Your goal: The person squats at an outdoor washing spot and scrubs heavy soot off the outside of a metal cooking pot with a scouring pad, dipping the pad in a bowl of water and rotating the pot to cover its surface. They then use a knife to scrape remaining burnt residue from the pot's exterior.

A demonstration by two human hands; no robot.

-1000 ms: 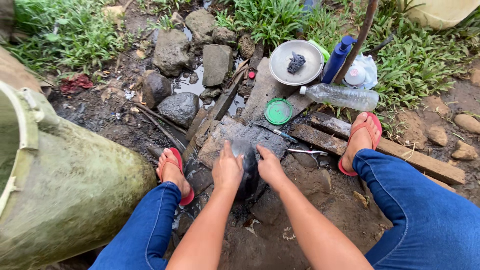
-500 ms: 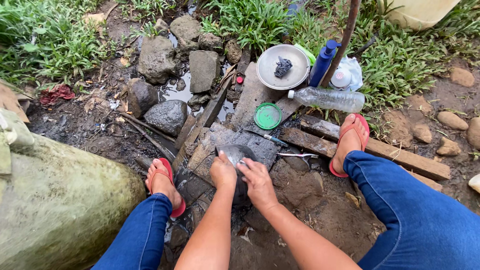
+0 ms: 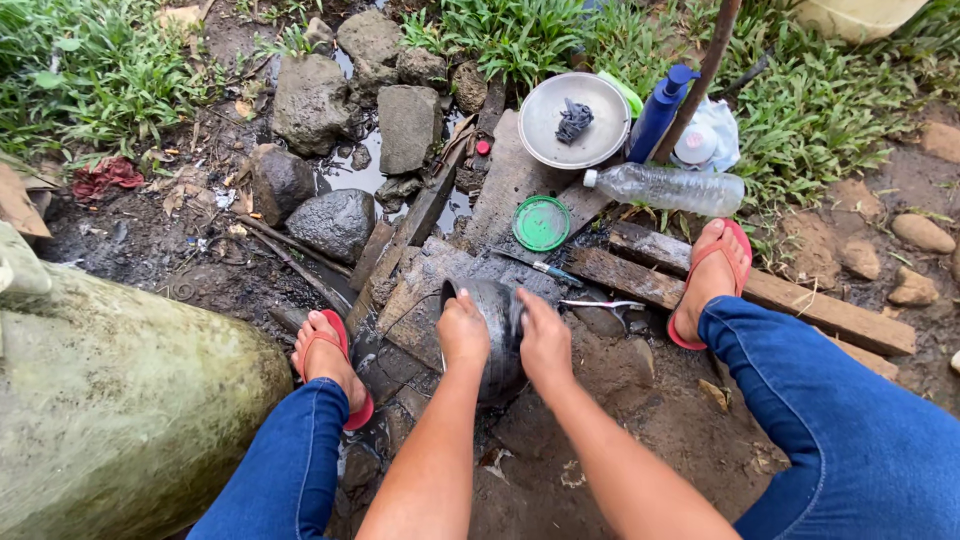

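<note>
We grip a blackened metal pot (image 3: 497, 335) between our left hand (image 3: 464, 333) and right hand (image 3: 545, 342), fingers clasping its sides, just below the green lid (image 3: 541, 222).

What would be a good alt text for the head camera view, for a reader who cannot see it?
Seen from above, a person's left hand and right hand grip a blackened metal pot on wet planks over muddy ground. Beyond lie a green lid, a clear plastic bottle and a grey metal plate holding a scouring pad.
</note>
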